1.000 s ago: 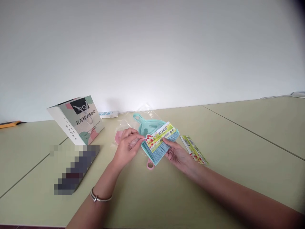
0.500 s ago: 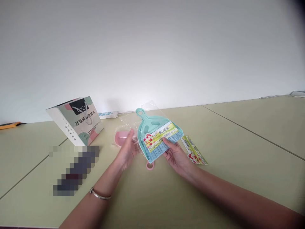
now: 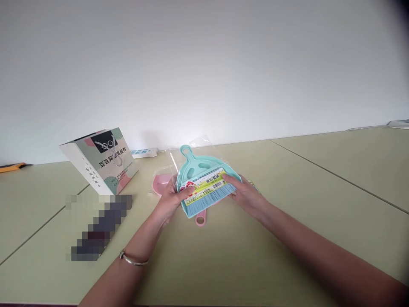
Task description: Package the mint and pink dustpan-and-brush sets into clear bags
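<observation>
Both hands grip teal dustpan set (image 3: 204, 187).

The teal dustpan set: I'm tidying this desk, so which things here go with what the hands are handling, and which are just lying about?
In hand:
- teal dustpan and brush set in clear wrap, held at both ends by left hand and right hand
- pink dustpan and pink handle, partly under it

Lying about:
- printed paper bag
- power strip by the wall
- orange tool, far left

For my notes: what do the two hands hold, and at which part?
Both hold the teal dustpan set: left hand and right hand at opposite ends of its label.
</observation>
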`<state>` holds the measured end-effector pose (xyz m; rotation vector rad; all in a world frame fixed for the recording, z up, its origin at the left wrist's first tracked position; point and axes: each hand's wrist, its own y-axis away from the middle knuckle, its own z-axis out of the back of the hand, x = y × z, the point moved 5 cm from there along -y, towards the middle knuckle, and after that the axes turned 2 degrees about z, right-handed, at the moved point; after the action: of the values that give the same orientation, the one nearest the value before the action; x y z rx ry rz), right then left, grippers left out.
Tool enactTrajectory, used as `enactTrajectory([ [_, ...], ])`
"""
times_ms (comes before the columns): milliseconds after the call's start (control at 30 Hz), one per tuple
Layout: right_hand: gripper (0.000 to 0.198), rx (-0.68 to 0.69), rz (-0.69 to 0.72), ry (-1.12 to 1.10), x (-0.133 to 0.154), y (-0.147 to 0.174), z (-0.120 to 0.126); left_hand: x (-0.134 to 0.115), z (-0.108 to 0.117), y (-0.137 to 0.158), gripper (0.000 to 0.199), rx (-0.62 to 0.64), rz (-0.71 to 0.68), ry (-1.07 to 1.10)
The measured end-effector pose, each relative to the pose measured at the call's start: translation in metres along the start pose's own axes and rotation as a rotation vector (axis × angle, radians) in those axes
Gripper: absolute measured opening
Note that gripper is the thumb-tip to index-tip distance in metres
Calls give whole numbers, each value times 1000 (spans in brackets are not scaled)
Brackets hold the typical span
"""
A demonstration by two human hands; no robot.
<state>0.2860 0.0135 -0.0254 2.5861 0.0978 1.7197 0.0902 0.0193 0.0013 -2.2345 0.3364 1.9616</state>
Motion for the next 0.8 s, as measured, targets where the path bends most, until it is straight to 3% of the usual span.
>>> enactTrajectory([
  [133, 19, 119, -176, -19, 2, -2, 2, 1, 1, 0, 58, 34, 30, -23],
  [233, 13, 31, -159, -1, 0, -1, 2, 7, 2, -3, 56, 6, 50, -39],
  [433, 9, -91, -153, 39, -14, 0, -2, 20, 10, -7, 43, -185, 152, -1],
  [667, 13, -170, -186, 56, -19, -1, 3, 13, -5, 0, 47, 21, 175, 150],
  [800, 12, -160, -197, 53, -16, -1, 2, 13, -2, 0, 45, -21, 153, 163],
])
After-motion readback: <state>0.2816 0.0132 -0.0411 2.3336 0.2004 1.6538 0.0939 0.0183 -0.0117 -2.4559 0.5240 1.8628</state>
